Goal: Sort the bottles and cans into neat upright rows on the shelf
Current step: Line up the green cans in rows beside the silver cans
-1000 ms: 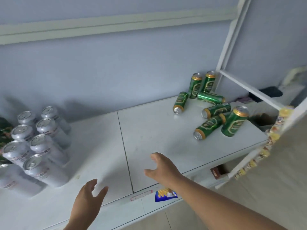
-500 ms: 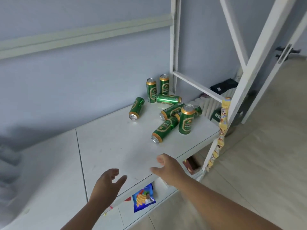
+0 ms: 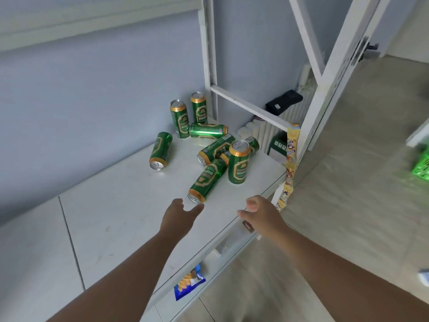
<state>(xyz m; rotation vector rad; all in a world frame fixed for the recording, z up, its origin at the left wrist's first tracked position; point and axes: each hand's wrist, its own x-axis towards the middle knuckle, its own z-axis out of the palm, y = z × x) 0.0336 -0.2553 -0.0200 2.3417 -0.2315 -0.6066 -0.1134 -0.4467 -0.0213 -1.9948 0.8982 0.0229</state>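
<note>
As my left hand (image 3: 178, 217) and right hand (image 3: 260, 212) hover loose and empty, I'd best grip the front-edge can (image 3: 207, 180) mid-body.

Eight green cans (image 3: 216, 148) are on the white shelf (image 3: 120, 205). Three stand upright: the front can (image 3: 238, 163), the back left can (image 3: 179, 119) and the back right can (image 3: 199, 109). Five lie on their sides: the lone can (image 3: 160, 149) off to the left, the crosswise can (image 3: 207, 130), the near can (image 3: 207, 181), the middle can (image 3: 212, 151), and the hidden can (image 3: 254, 144) (only bits of it show round the front can, so it is the least sure). Hands: two, a left hand (image 3: 178, 217) and a right hand (image 3: 260, 213). One blue snack bag (image 3: 189, 284), one hanging strip of yellow packets (image 3: 289, 168), one black object (image 3: 284, 102), one green basket (image 3: 422, 166).
</note>
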